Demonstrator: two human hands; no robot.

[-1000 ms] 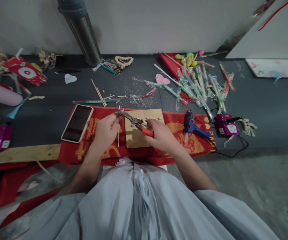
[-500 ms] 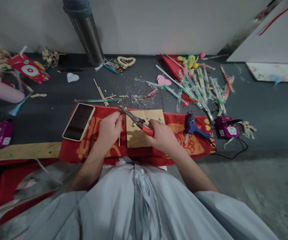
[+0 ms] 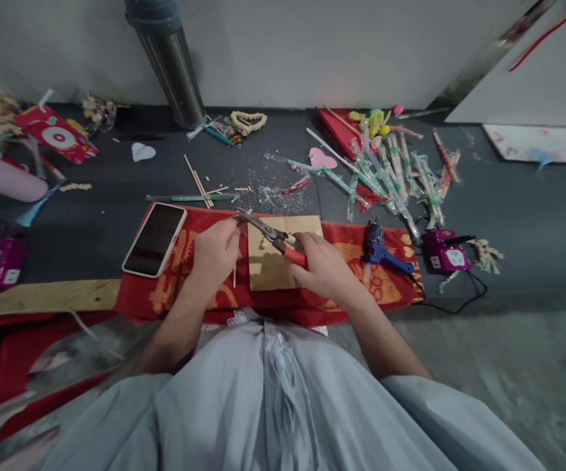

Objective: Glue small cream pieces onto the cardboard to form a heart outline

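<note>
Red-handled shears (image 3: 264, 226) are gripped in my right hand (image 3: 324, 265), their grey blades pointing left and up. The blade tips reach the fingertips of my left hand (image 3: 216, 252), which is closed in a pinch on a thin wooden stick (image 3: 235, 276). Part of that stick shows below the fingers; the rest is mostly covered by my hand. Beneath the shears lies a folded brown paper card (image 3: 270, 275) with small pale pieces on it, partly hidden by my right hand. The card rests on a red and orange cloth (image 3: 199, 288).
A phone (image 3: 155, 239) lies at the cloth's left, a blue glue gun (image 3: 383, 252) at its right. Cut sticks (image 3: 198, 180) and crumbs lie beyond the card. Wrapped sticks (image 3: 390, 170) are heaped back right. A steel flask (image 3: 175, 72) stands against the wall.
The shears and my right hand have shifted very slightly right, and the handles look a little different in angle. My left hand stays nearly in place.
</note>
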